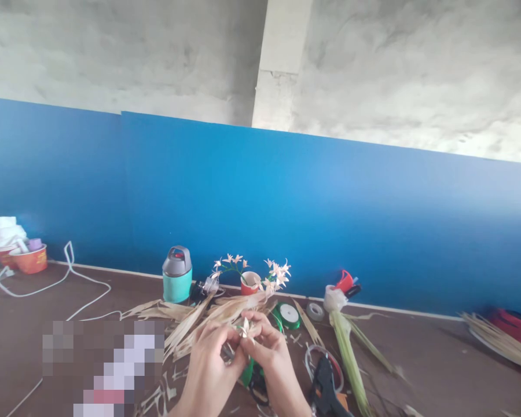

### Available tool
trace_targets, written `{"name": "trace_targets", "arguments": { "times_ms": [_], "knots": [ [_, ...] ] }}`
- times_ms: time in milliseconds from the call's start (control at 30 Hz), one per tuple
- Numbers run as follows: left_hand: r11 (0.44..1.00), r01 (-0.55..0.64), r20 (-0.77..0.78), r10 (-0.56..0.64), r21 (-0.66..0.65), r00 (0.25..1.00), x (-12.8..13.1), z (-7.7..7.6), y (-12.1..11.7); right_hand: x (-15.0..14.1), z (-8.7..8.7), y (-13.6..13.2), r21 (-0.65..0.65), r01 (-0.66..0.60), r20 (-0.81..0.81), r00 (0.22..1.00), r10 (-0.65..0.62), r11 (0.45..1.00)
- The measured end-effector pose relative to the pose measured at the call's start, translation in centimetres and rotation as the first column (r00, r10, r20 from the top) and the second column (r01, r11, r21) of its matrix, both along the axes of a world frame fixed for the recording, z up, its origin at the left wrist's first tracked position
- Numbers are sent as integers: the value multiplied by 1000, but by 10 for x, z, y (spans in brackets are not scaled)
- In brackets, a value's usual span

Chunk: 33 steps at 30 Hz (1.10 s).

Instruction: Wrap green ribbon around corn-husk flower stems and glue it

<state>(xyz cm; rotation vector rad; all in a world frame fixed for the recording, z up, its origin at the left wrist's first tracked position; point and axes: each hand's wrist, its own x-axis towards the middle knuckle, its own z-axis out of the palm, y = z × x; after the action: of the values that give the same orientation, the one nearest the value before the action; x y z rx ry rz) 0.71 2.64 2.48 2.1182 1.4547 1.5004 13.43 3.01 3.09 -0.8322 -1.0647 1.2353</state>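
Observation:
Just above the table, a small cream husk flower (246, 328) sits between the fingertips of both hands. My left hand (215, 356) is closed, its thumb and fingers pinching the flower from the left. On the other side my right hand (272, 354) is closed too, thumb and forefinger at the petals. Dry corn husks (191, 324) lie behind and left of the hands. A green ribbon spool (289, 313) lies just beyond my right hand, and a black glue gun (325, 382) rests to its right.
Similar flowers on stems stand in a red paper cup (250, 282) against the blue partition (286, 220). A teal flask (178, 284), a tape roll (315, 311) and a bundle of green stalks (347, 353) are on the table. A white cable (89, 301) winds along the left.

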Motion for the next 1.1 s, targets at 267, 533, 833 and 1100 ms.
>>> {"name": "trace_targets", "arguments": {
  "times_ms": [267,533,833,1100],
  "knots": [
    [983,158,182,-139,-92,973,-2,1,6,4,10,-2,51,-27,107,994,21,998],
    [765,463,633,-95,-448,768,-2,19,4,19,11,1,-114,-105,220,967,128,988],
    [603,679,825,-59,-419,562,1,22,-3,24,21,-3,-96,-58,380,921,91,994],
    [523,764,862,-100,-378,496,1,12,6,32,19,-1,-85,-49,452,888,83,995]
  ]
}}
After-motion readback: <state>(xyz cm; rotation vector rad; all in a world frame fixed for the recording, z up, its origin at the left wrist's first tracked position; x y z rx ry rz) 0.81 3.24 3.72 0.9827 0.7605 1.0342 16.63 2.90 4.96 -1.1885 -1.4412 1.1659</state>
